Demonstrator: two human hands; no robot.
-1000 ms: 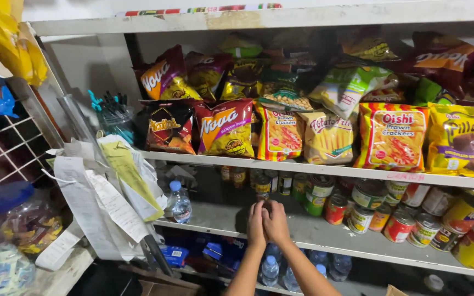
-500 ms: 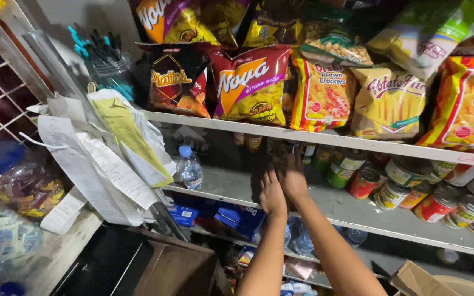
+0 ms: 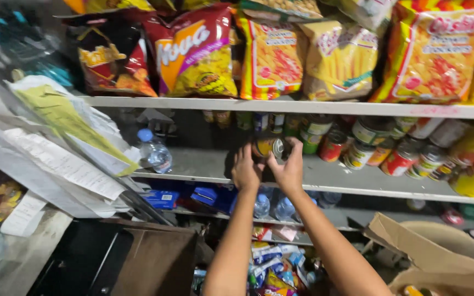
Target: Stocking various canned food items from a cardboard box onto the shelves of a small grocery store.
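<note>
Both gripping one tin can (image 3: 267, 147) on the middle shelf (image 3: 204, 164): left hand (image 3: 246, 171) at seven o'clock, right hand (image 3: 288, 171) at five, fingers curled.

Left hand (image 3: 246, 172) and right hand (image 3: 289, 171) hold a can (image 3: 267, 147) at middle shelf (image 3: 204, 164); snack bags (image 3: 196, 52) above.

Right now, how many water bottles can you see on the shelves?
3. One water bottle stands on the middle shelf, left of the hands. Two more bottles sit on the shelf below, under the hands. Others may be hidden.
</note>
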